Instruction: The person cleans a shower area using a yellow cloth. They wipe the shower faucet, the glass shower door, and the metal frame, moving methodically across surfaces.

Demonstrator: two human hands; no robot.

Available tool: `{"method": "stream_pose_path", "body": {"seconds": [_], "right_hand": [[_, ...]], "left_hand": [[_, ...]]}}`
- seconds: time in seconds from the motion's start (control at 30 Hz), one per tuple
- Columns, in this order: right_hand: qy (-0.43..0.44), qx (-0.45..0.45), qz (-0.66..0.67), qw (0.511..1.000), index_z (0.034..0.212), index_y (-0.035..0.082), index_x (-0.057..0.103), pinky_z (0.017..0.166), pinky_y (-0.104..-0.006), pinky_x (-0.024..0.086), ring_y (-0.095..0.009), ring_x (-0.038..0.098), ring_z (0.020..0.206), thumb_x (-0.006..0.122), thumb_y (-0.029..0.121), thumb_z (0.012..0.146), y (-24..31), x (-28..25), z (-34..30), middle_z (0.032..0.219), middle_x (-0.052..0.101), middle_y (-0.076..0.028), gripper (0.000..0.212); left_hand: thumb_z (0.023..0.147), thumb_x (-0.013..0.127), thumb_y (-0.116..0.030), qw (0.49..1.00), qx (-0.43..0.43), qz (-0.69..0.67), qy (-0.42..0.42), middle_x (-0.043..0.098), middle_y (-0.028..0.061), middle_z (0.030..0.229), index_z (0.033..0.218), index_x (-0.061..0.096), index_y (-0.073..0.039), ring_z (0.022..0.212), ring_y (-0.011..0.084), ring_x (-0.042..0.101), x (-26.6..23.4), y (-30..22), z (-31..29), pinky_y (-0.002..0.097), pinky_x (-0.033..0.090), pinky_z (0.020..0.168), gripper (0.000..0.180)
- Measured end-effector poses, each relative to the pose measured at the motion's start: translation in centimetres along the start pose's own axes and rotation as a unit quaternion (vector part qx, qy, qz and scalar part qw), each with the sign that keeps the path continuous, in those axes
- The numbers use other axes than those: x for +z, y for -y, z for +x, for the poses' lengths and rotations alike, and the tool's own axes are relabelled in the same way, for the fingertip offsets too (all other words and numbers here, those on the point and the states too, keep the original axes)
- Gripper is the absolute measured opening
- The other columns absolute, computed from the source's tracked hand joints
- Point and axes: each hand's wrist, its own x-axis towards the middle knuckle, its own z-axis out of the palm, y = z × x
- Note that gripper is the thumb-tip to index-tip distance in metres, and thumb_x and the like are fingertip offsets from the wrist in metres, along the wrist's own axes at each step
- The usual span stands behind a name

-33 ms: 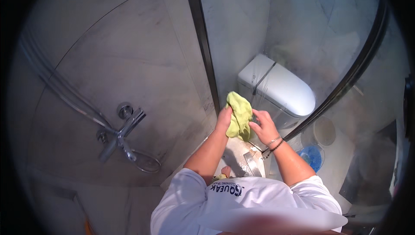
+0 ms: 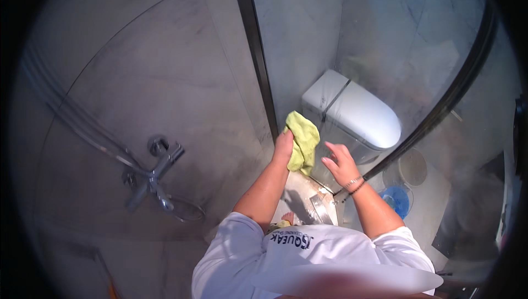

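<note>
In front of the shower glass, my left hand (image 2: 283, 148) is closed on a yellow-green cleaning cloth (image 2: 303, 140). The cloth hangs bunched and creased to the right of my fingers, covering some of them. Just right of it is my right hand (image 2: 342, 165), with thumb and fingers apart and a small gap between it and the cloth. Bracelets circle my right wrist. A glass panel (image 2: 313, 51) with a dark frame stands beyond both hands, and through it shows a white toilet (image 2: 360, 115) with its lid down.
A chrome shower mixer (image 2: 159, 175) with a hose is mounted on the grey tiled wall at left. Dark frame strips (image 2: 254, 40) edge the glass. Behind the right-hand glass a blue round container (image 2: 397, 200) and a pale round bin (image 2: 412, 167) stand on the floor. A metal floor drain (image 2: 320, 209) lies below my hands.
My right hand has come away from the cloth and its fingers have spread. The cloth stays in my left hand, shifted slightly up and left.
</note>
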Motion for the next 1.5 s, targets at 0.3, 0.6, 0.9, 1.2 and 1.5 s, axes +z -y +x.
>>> {"method": "stream_pose_path", "body": {"seconds": [0.3, 0.6, 0.9, 1.2, 1.5], "right_hand": [[0.152, 0.261, -0.156, 0.940, 0.120, 0.008, 0.051, 0.088, -0.0375, 0.043, -0.035, 0.051, 0.104, 0.062, 0.025, 0.080, -5.3, -2.7, -3.5, 0.113, 0.050, -0.019, 0.045], [0.155, 0.336, -0.163, 0.914, 0.121, 0.012, 0.051, 0.089, -0.0378, 0.043, -0.036, 0.053, 0.103, 0.060, 0.029, 0.080, -8.5, -1.7, -4.0, 0.113, 0.052, -0.022, 0.045], [0.202, 0.333, -0.191, 0.901, 0.116, 0.011, 0.055, 0.082, -0.0396, 0.046, -0.037, 0.056, 0.095, 0.062, 0.027, 0.079, -9.7, -2.1, -4.2, 0.104, 0.056, -0.021, 0.042], [0.209, 0.314, -0.199, 0.905, 0.114, 0.010, 0.056, 0.080, -0.0390, 0.047, -0.035, 0.057, 0.091, 0.064, 0.025, 0.077, -10.5, -2.0, -4.2, 0.100, 0.058, -0.019, 0.040], [0.185, 0.283, -0.184, 0.923, 0.111, 0.007, 0.057, 0.080, -0.0390, 0.047, -0.035, 0.057, 0.089, 0.065, 0.021, 0.076, -10.2, -1.9, -1.2, 0.097, 0.059, -0.019, 0.039]], "left_hand": [[0.079, 0.053, -0.006, 0.853, 0.482, 0.159, -0.120, 0.054, 0.0135, 0.106, 0.110, 0.049, 0.003, 0.099, 0.0230, 0.053, 11.0, -26.3, 12.9, 0.0322, 0.042, 0.087, 0.033], [0.089, 0.049, -0.032, 0.582, 0.688, 0.368, -0.229, 0.042, 0.0248, 0.119, 0.122, 0.046, 0.000, 0.111, 0.0367, 0.041, 20.3, -37.5, 21.9, 0.0432, 0.035, 0.095, 0.046], [0.078, 0.063, -0.024, 0.789, 0.475, 0.324, -0.216, 0.020, 0.0212, 0.139, 0.131, 0.033, 0.002, 0.126, 0.0392, 0.028, 3.8, -6.9, 25.0, 0.0439, 0.030, 0.101, 0.066], [0.087, 0.050, -0.032, 0.946, 0.069, -0.030, -0.316, 0.036, 0.0206, 0.129, 0.128, 0.039, 0.002, 0.113, 0.0307, 0.046, 0.6, -1.5, 26.2, 0.0377, 0.041, 0.091, 0.054], [0.087, 0.054, -0.031, 0.679, 0.577, 0.382, -0.244, 0.040, 0.0258, 0.121, 0.119, 0.046, 0.002, 0.112, 0.0354, 0.041, 15.6, -28.9, 24.2, 0.0428, 0.033, 0.095, 0.046]]}}
